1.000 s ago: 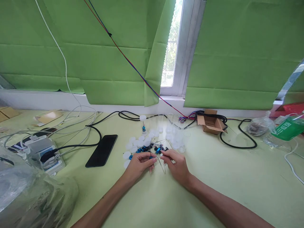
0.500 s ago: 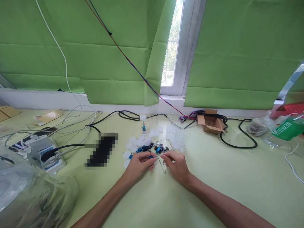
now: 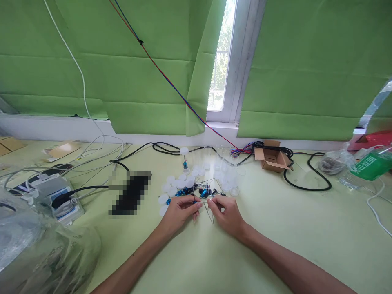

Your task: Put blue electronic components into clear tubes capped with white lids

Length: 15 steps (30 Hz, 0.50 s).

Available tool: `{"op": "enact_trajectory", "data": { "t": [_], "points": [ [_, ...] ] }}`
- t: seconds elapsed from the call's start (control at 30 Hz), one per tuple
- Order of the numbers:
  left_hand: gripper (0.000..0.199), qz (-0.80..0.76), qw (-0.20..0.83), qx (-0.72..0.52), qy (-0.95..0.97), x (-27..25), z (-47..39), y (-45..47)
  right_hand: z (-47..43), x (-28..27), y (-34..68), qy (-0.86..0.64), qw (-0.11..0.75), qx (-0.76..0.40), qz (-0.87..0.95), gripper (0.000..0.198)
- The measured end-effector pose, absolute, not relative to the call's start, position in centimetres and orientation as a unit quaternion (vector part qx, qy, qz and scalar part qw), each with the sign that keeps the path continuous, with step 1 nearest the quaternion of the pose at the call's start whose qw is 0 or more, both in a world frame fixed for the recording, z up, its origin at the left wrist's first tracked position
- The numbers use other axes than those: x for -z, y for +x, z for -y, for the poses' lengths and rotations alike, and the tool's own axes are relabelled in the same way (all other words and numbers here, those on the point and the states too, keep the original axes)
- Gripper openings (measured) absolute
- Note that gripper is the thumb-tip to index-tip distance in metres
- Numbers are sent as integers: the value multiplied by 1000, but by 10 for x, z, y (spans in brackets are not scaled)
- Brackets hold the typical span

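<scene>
My left hand is closed in a pinch on a small dark-blue part with thin metal rods; some rods slant down between the hands. Facing it, my right hand pinches the end of a thin rod, its fingertips partly hiding it. Just beyond the hands lies a loose pile of small blue and black parts with metal pins. White round caps spread to the left of the pile, and clear plastic tubes cluster to its right. Behind stands a capped clear tube with a blue part inside.
Black cable runs along the back, near a small open cardboard box. On the left are a power strip, a pixelated black object and a clear plastic bag. A green-labelled bottle lies at right.
Both hands keep nearly the same pose, with only tiny finger movement around the rods. The view has shifted very slightly.
</scene>
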State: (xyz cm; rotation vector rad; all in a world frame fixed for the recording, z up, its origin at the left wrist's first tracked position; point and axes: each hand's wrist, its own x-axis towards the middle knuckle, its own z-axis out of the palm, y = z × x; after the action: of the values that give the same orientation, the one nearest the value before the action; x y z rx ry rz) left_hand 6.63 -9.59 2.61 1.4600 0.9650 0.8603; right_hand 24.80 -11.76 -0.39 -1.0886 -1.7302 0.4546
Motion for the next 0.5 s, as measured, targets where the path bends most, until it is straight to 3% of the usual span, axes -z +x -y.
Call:
{"op": "enact_trajectory", "data": {
  "t": [0.17,0.27,0.5],
  "points": [
    [24,-417,569,-375,602,-31,96,66,118,2,249,-421,529,-238,697,19],
    [23,-425,568,-379,594,-31,96,64,117,3,249,-399,544,-259,691,26],
    [23,-411,575,-379,597,-25,94,61,116,5,250,-376,537,-233,719,15]
  ]
}}
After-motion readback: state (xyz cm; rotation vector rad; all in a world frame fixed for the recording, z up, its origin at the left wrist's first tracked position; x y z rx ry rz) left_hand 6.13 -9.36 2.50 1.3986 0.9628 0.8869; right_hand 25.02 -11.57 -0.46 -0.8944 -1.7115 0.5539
